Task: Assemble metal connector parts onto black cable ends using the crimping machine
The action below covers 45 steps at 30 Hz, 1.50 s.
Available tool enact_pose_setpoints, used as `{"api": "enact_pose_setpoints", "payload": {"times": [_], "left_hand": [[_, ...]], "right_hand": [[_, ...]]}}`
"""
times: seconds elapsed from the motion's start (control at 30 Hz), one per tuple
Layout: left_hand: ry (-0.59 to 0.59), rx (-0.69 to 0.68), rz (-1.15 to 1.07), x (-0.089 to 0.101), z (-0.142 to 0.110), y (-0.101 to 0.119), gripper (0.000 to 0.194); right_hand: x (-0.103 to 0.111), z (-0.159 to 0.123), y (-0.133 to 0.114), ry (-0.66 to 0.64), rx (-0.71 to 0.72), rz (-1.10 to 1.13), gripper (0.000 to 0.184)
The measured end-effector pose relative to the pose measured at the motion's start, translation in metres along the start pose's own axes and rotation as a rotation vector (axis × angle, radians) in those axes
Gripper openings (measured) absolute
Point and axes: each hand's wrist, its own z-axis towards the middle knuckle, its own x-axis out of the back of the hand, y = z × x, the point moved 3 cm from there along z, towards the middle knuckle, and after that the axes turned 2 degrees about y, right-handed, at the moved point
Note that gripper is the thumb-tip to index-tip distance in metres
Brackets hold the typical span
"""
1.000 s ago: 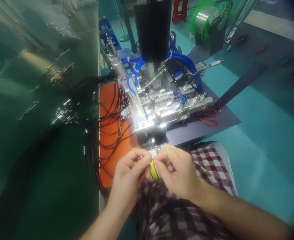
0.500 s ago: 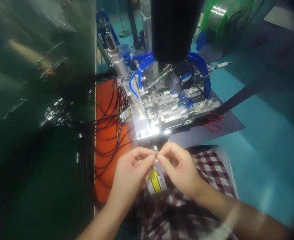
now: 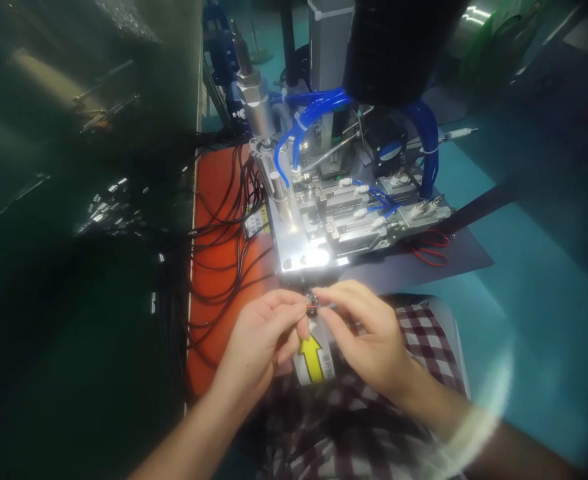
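Note:
In front of the metal machine (image 3: 369, 207), my left hand (image 3: 259, 340) pinches what looks like a thin wire, with a fine red line showing past its fingertips. Those fingertips are at a small dark fitting (image 3: 312, 308) on the machine's near end. My right hand (image 3: 369, 327) is on the other side of the fitting. Its thumb and index finger are apart, with the fingertips close to the fitting. Whether they touch it is hard to tell. Below the hands is a white label with a yellow arrow (image 3: 312, 360).
Black cables (image 3: 234, 267) run across an orange mat (image 3: 209, 220) on the left. Several shiny metal ends (image 3: 107, 207) lie on the dark surface beyond. Blue air tubes (image 3: 319, 103) arch over the machine, under a black cylinder (image 3: 399, 53). Checked cloth (image 3: 429, 333) covers my lap.
The fingertips of both hands were together and now stand apart around the dark fitting. My right thumb and index finger have spread. The view has shifted slightly, moving the machine rightward.

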Motion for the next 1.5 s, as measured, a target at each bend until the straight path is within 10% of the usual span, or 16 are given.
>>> {"api": "enact_pose_setpoints", "payload": {"times": [1.17,1.5], "left_hand": [[-0.051,-0.062,0.01,-0.005,-0.007,0.003,0.015],[-0.104,-0.103,0.146,-0.007,-0.007,-0.004,0.021]], "right_hand": [[0.0,-0.021,-0.008,0.04,-0.094,0.119,0.03],[-0.002,-0.009,0.001,-0.064,-0.615,0.335,0.012]]}}
